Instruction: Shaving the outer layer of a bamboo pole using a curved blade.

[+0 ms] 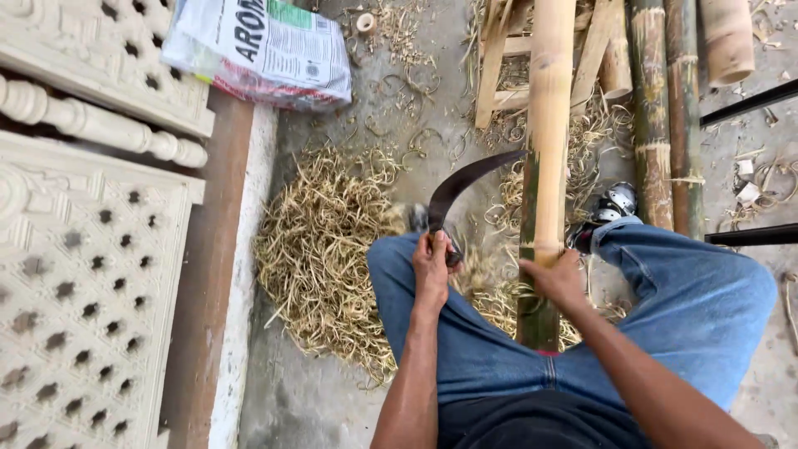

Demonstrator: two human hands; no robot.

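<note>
The left hand [432, 264] grips the curved blade [465, 185]; the right hand [555, 278] clamps the bamboo pole [550, 125] — strokes are best kept shallow, away from the knees.

Left hand [432, 264] fisted tight, forearm running straight up from near; right hand [555, 278] clenched with fingers wrapped, arm angling in from the near right; both knees bent, spread apart.
</note>
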